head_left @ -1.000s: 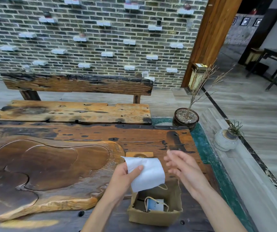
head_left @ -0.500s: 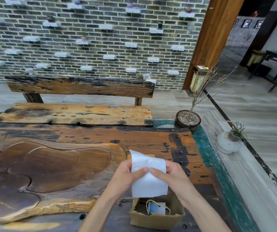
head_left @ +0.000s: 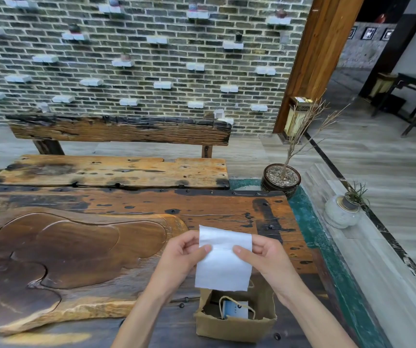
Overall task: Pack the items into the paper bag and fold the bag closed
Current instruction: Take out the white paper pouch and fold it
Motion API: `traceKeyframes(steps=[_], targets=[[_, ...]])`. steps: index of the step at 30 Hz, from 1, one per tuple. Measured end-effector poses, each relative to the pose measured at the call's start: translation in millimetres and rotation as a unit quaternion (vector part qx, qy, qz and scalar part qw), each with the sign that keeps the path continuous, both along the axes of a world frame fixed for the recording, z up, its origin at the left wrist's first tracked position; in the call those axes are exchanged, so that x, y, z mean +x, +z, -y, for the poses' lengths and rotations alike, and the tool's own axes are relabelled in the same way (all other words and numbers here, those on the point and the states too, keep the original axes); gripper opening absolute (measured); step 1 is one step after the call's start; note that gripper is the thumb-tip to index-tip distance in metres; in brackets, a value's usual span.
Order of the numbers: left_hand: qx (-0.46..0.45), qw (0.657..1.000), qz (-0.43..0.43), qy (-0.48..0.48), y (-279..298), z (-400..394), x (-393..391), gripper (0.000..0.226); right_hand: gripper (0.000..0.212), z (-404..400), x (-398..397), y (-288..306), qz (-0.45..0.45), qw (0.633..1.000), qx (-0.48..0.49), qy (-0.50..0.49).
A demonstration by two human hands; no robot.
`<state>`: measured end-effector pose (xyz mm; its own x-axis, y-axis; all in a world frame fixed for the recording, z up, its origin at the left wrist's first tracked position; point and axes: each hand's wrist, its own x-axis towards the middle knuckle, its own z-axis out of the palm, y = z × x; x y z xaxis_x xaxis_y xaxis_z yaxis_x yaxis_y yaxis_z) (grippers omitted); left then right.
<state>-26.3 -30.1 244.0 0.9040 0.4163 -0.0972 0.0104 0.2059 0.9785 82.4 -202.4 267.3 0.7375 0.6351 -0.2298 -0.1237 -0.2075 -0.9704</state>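
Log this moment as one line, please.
left hand: holds white sheet | right hand: holds same sheet | paper bag: open, upright below | inside: small white box

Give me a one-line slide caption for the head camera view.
Both hands, left and right, hold a white tissue above an open paper bag on a wooden table.

The right hand has come in to join the left hand, and both now pinch the white tissue, spread flat.
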Motion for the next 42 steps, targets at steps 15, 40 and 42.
traceKeyframes(steps=[15,40,42], targets=[[0.04,0.999,-0.002,0.033,4,-7,-4,0.013,0.012,13,13,2,0.024,1.0,-0.001,-0.002],[0.019,0.997,0.04,0.057,7,-4,-3,0.033,0.025,19,11,8,0.103,0.995,0.006,-0.007],[0.002,0.997,0.047,0.059,8,-4,-3,0.037,0.023,18,12,9,0.109,0.994,0.001,-0.012]])
